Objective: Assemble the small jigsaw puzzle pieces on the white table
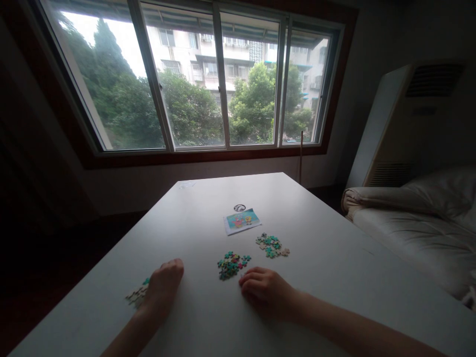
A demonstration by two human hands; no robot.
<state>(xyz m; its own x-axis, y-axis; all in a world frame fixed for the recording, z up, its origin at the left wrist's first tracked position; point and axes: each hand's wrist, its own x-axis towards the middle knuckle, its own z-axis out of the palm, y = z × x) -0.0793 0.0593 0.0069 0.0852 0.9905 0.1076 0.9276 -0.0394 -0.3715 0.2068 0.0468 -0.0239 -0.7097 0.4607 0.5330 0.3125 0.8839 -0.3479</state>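
One view only, head cam worn by the person. Looks forward and slightly down across the desk (316,277) toward the window (193,79) on the far wall. Left hand (163,285) and right hand (266,292) enter from the bottom edge, close to the lens. Wide lens, window frame bows at the edges. Couch (409,228) cut off at right edge, far desk end mid-frame.
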